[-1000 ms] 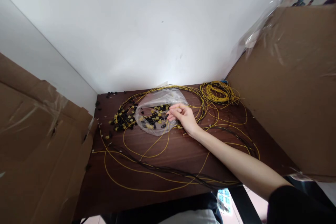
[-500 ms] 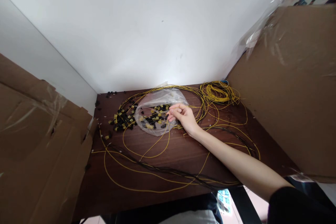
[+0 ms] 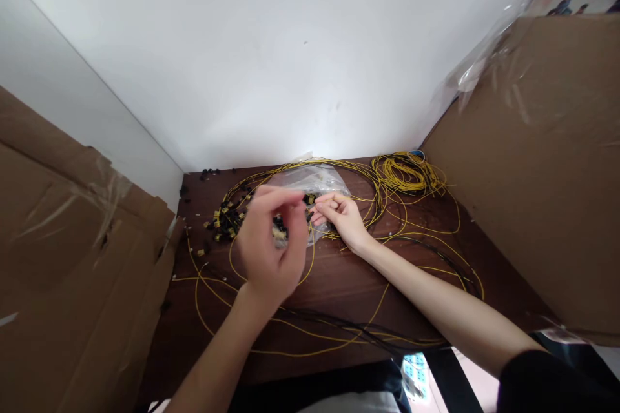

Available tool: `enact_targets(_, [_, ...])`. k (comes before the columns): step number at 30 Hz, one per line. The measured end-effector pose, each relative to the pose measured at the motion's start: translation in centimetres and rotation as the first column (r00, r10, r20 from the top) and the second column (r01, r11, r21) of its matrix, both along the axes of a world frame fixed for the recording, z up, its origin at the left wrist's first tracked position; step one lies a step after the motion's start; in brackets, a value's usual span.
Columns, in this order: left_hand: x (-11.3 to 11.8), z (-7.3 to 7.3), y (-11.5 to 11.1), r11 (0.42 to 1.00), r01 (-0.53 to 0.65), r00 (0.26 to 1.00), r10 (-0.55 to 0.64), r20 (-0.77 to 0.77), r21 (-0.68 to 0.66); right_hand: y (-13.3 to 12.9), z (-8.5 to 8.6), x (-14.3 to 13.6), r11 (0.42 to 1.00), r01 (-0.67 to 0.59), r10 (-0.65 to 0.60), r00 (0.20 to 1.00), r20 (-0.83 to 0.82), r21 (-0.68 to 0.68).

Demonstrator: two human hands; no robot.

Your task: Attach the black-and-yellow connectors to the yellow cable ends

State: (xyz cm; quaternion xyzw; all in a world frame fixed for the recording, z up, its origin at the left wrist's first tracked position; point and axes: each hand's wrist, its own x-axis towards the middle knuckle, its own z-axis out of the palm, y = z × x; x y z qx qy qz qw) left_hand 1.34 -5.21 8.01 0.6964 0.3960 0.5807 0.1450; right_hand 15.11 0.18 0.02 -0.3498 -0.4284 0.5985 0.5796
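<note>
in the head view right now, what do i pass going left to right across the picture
Left cardboard → pile of small black and yellow parts → left hand → right hand → coil of yellow wire → right cardboard

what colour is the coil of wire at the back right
The coil of wire is mostly yellow; the head view shows it best.
</note>
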Motion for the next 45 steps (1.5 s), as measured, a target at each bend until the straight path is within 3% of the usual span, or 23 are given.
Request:
enact_targets(1, [0.1, -0.4, 0.8, 0.999, -0.035, 0.999, 0.035, -0.026, -0.018, 0.0, 0.0, 0.0, 1.000, 0.000, 0.000, 1.000, -0.003, -0.003])
enact_targets(5, [0.0, -3.0, 3.7, 0.962, 0.006, 0.977, -0.064, -0.203, -0.273, 0.0, 0.2, -0.1, 1.000, 0.005, -0.005, 1.000, 0.001, -0.021])
enact_targets(8, [-0.5, -4.7, 4.6, 0.948, -0.021, 0.974, -0.052, -0.221, -0.317, -0.1, 0.4, -0.2, 0.999, 0.016, -0.015, 1.000, 0.028, -0.033])
enact_targets(11, [-0.7, -5.6, 4.6, 0.929, -0.009, 0.974, -0.076, -0.214, -0.369, -0.1, 0.4, -0.1, 0.999, 0.033, -0.031, 0.999, 0.039, -0.036])
enact_targets(22, [-1.3, -7.1, 5.4, 0.839, 0.210, 0.976, -0.206, 0.064, -0.501, -0.2, 0.2, -0.1, 0.999, 0.033, -0.033, 0.999, 0.006, -0.017])
enact_targets(29, [-1.2, -7.4, 5.1, 0.865, 0.141, 0.988, -0.152, 0.018, -0.482, -0.1, 0.0, -0.1, 0.999, 0.012, -0.012, 1.000, -0.008, -0.030])
enact_targets(37, [-1.4, -7.2, 5.3, 0.851, 0.212, 0.977, -0.187, 0.100, -0.480, 0.0, 0.1, 0.2, 0.998, -0.031, 0.028, 0.997, -0.067, -0.048])
enact_targets(45, [-1.6, -7.3, 5.3, 0.846, 0.243, 0.970, -0.212, 0.118, -0.474, -0.1, 0.1, 0.3, 0.999, -0.039, 0.039, 0.999, 0.018, -0.022])
